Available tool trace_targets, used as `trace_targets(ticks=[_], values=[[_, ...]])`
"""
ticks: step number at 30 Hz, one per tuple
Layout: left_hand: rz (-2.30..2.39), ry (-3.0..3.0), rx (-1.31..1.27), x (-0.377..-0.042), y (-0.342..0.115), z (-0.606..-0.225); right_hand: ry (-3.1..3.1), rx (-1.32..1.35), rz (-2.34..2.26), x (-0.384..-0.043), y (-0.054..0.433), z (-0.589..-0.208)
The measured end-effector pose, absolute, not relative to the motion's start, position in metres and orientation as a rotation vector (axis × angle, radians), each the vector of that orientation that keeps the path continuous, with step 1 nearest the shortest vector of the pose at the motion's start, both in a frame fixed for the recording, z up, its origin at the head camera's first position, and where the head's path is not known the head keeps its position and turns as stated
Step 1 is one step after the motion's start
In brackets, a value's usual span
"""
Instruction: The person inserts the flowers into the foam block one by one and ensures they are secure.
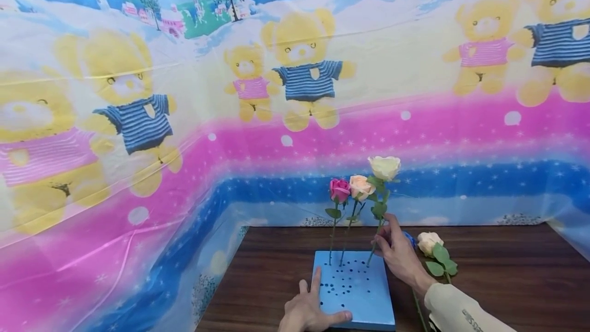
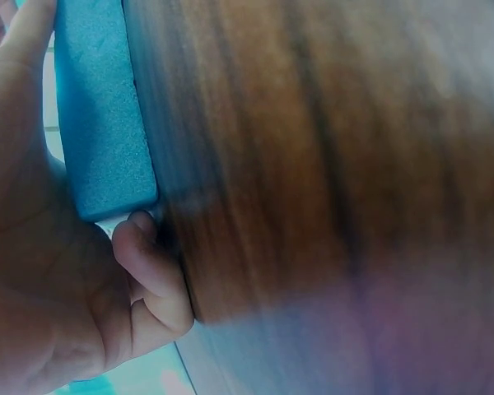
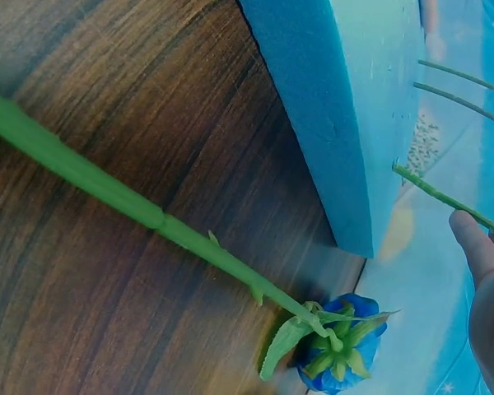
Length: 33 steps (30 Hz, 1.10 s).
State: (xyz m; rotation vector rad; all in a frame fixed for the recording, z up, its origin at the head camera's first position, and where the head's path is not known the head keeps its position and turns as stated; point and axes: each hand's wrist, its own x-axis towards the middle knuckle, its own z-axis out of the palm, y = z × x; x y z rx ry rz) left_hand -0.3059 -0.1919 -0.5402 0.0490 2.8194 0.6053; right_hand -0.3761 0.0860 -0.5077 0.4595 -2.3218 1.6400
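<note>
A square blue foam block with several small holes lies on the table. My left hand rests on its left front corner, index finger and thumb stretched along the block; one finger bends beside its edge in the left wrist view. With thumb and fingers my right hand pinches the stem of a white rose, whose lower end meets the block near the back right. A magenta rose and a peach rose stand upright in the block, to the left of the white one.
Right of the block, a cream rose with green leaves lies on the dark wooden table. A blue rose lies there too, partly behind my right hand in the head view. Patterned cloth hangs behind the table.
</note>
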Motion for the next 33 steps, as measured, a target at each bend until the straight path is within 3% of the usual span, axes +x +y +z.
trace_targets(ticks=[33], values=[[0.539, 2.839, 0.022, -0.308, -0.189, -0.540, -2.443, 0.468, 1.432, -0.380, 0.081, -0.523]])
